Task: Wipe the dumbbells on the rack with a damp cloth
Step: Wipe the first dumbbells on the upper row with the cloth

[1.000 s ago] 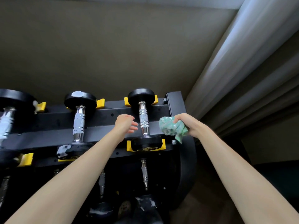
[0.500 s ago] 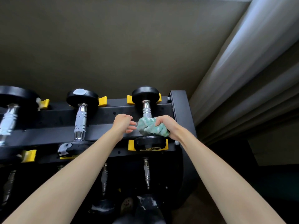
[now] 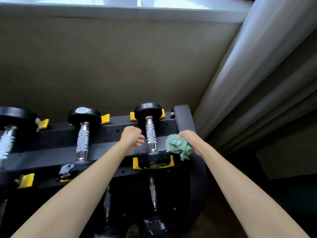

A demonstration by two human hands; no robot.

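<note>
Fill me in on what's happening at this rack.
A person is working at a black rack. The right hand grips a crumpled green cloth just right of the end dumbbell, clear of its chrome handle. The left hand hovers loosely curled on the handle's other side, holding nothing.

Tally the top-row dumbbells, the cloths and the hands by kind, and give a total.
Top-row dumbbells: 3
Cloth: 1
Hands, left hand and right hand: 2
Total: 6
</note>
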